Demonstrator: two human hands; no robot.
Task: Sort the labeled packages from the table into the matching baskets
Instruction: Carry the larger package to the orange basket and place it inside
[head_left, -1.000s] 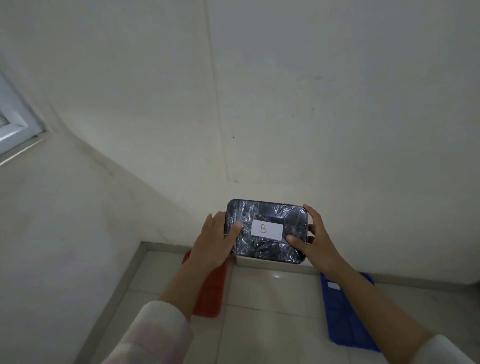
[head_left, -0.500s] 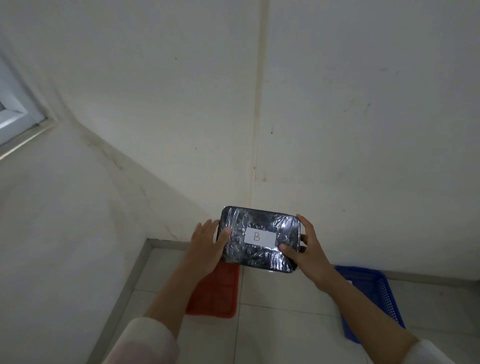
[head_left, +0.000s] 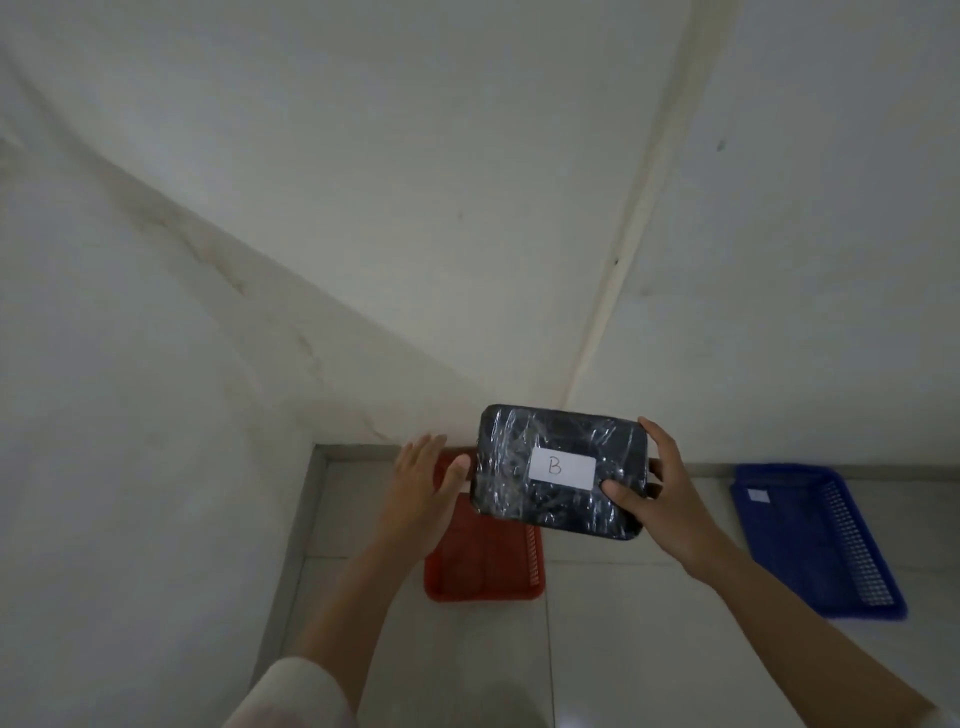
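A black package (head_left: 511, 467) wrapped in clear film carries a white label marked "B" (head_left: 562, 467). It is held in the air above the floor. My right hand (head_left: 670, 504) grips its right edge, thumb on top next to the label. My left hand (head_left: 421, 483) is beside the package's left edge with fingers spread, its thumb just short of the film. A red basket (head_left: 483, 571) lies on the floor below, partly hidden by the package and my left hand. A blue basket (head_left: 810, 545) with a small white label (head_left: 758, 495) lies on the floor to the right.
Both baskets sit on pale floor tiles (head_left: 623, 649) near a room corner. White walls (head_left: 363, 208) rise behind and to the left, with a grey skirting strip (head_left: 291, 545) along the left wall.
My left thumb has come off the package, which now rests in my right hand alone. The view has swung left and down, showing both baskets more fully.
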